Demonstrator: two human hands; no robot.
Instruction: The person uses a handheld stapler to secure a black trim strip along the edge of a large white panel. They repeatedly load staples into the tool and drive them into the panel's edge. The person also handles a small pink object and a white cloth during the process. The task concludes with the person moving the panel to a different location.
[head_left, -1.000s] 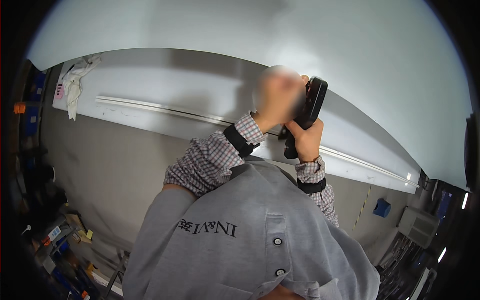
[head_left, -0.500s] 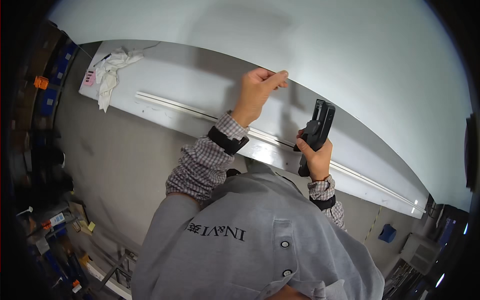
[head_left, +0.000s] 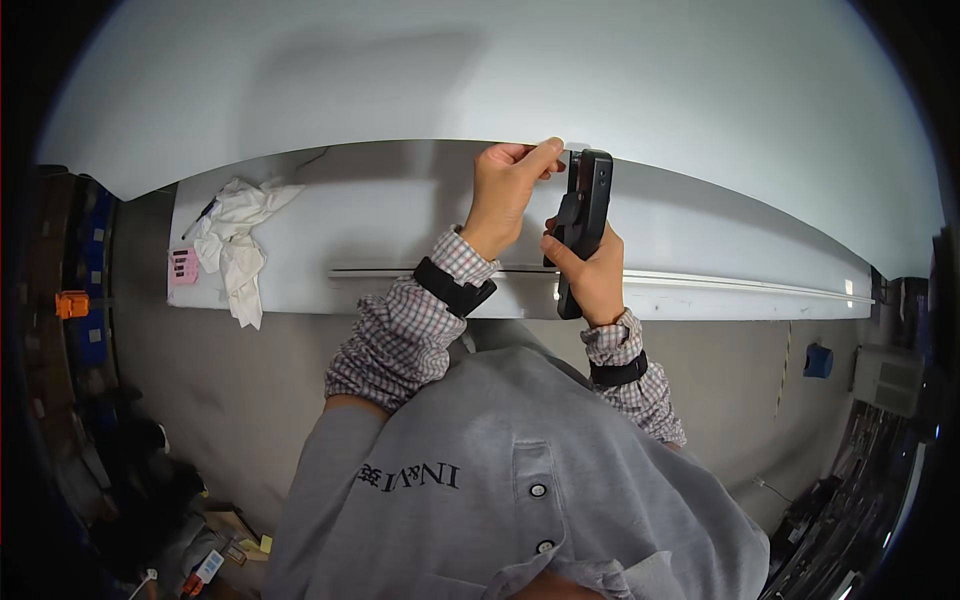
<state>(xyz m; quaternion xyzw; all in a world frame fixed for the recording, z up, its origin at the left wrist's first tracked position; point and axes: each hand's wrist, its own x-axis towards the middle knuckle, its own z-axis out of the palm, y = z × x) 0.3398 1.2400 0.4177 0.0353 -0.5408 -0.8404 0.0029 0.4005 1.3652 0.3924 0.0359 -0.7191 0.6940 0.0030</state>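
My right hand (head_left: 592, 280) grips a black hand tool (head_left: 583, 218) and holds it upright over the long white tabletop (head_left: 400, 215). The tool's top end reaches the table's far edge. My left hand (head_left: 510, 185) is right beside that end, with thumb and forefinger pinched together at the far edge. What they pinch is too small to make out. Both wrists wear black bands over checked sleeves.
A thin metal rail (head_left: 720, 282) runs along the tabletop near its front edge. A crumpled white cloth (head_left: 235, 245) and a small pink item (head_left: 183, 267) lie at the table's left end. A blue object (head_left: 818, 360) sits at the right, and clutter lies on the floor at lower left.
My right hand has brought the black tool up beside my left hand's pinched fingers at the far edge. The view has swung, so the table now lies more level.
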